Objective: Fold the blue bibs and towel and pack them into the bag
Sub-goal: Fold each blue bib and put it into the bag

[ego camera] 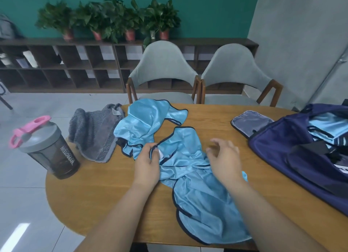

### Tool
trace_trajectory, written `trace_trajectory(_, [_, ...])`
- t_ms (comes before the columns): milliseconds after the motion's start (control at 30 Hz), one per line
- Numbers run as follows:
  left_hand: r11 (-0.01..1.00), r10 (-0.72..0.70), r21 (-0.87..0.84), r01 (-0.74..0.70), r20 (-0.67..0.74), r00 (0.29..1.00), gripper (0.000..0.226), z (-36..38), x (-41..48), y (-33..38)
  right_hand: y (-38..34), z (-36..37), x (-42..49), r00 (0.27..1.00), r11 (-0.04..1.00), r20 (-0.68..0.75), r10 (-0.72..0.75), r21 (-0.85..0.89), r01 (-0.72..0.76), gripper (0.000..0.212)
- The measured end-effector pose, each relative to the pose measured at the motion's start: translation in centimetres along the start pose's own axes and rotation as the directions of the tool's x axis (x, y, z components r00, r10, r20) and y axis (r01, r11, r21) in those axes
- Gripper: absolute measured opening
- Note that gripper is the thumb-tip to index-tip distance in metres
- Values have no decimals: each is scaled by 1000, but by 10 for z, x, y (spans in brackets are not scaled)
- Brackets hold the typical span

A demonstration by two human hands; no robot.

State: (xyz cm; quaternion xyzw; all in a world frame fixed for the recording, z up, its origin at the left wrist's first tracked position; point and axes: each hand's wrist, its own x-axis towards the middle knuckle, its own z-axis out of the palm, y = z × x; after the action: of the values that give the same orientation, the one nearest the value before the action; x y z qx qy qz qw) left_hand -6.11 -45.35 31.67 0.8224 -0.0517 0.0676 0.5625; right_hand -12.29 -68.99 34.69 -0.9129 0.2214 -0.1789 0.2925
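1. near bib [203, 199] and far bib [139, 125]: shiny light blue, dark navy trim.
2. towel [90, 136]: grey with fine darker stripes.
3. bag [278, 157]: navy.
4. shaker bottle [52, 157]: smoky dark body, grey lid, pink cap.
5. table [105, 191]: warm brown wood.

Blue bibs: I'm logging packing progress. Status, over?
Left hand pinches trim of near bib; right hand open above it. Far bib, towel unfolded on table. Folded blue fabric already in bag. Nothing blocking.
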Motion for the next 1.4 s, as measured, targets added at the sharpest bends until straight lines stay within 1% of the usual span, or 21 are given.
trace_trajectory(67, [1000,-9,-8,9,2,1000,16,0,1,0,11,-6,14,957,985,265,116,-156,-76,42])
trace_trajectory(100, [1000,-11,-3,11,3,1000,16,1,1,0,11,-9,16,919,981,369,139,-179,-76,35])
trace_trajectory(133, [1000,-9,-1,9,3,1000,16,1,1,1,8,-13,16,889,983,439,129,-175,-57,27])
trace_trajectory(200, [1000,-2,-7,2,-8,1000,15,1,1,2,2,-18,17,873,987,475,109,-155,-39,16])
trace_trajectory(267, [1000,1,-29,-2,-27,1000,15,0,-1,4,-5,-27,24,929,990,356,105,-130,-62,15])
trace_trajectory(333, [999,4,-46,-6,-49,999,16,-1,-2,5,-13,-43,34,994,997,88,66,-41,-63,17])
trace_trajectory(367, [999,4,-52,-7,-55,998,16,-2,-2,6,-18,-53,38,997,999,-68,38,41,-35,18])
trace_trajectory(433, [998,2,-57,-6,-61,998,17,-3,-3,8,-36,-78,42,944,967,-329,-35,226,115,18])
trace_trajectory(500, [999,-8,-53,5,-64,998,17,-3,-2,9,-57,-101,40,850,896,-514,-117,314,313,14])
trace_trajectory(567, [998,-18,-65,14,-72,997,17,-3,-2,10,-68,-112,42,779,838,-603,-171,327,436,11])
trace_trajectory(600, [996,-26,-84,20,-74,997,17,-3,-3,11,-67,-111,45,778,820,-600,-184,342,458,10])
trace_trajectory(667, [992,-43,-123,34,-71,997,17,-4,-4,11,-62,-101,50,849,809,-496,-182,414,416,12])
trace_trajectory(733, [989,-50,-140,40,-69,996,17,-5,-5,13,-46,-82,51,963,820,-229,-143,517,244,15])
trace_trajectory(767, [988,-52,-147,42,-68,996,16,-6,-5,14,-33,-70,49,991,825,-55,-119,550,129,16])
trace_trajectory(833, [981,-66,-185,56,-47,997,15,-7,-8,18,-3,-45,40,970,821,231,-76,567,-71,25])
trace_trajectory(867, [974,-81,-215,74,-24,996,16,-7,-9,22,14,-32,36,954,820,294,-60,560,-121,30])
trace_trajectory(967, [966,-86,-237,102,76,993,28,-7,-11,22,45,-6,24,967,841,255,25,518,-158,21])
trace_trajectory(1067, [965,-71,-237,112,175,982,50,-9,-8,18,44,1,26,976,886,196,92,430,-170,27])
trace_trajectory(1167, [974,-89,-189,127,199,976,68,-9,-6,12,30,0,30,977,979,194,92,159,-124,53])
trace_trajectory(1300, [997,-63,-25,68,159,985,62,-7,-5,16,17,4,34,953,995,302,23,-97,7,80])
trace_trajectory(1400, [998,-16,60,7,152,988,51,-6,-5,13,13,6,26,930,973,366,-19,-208,102,55])
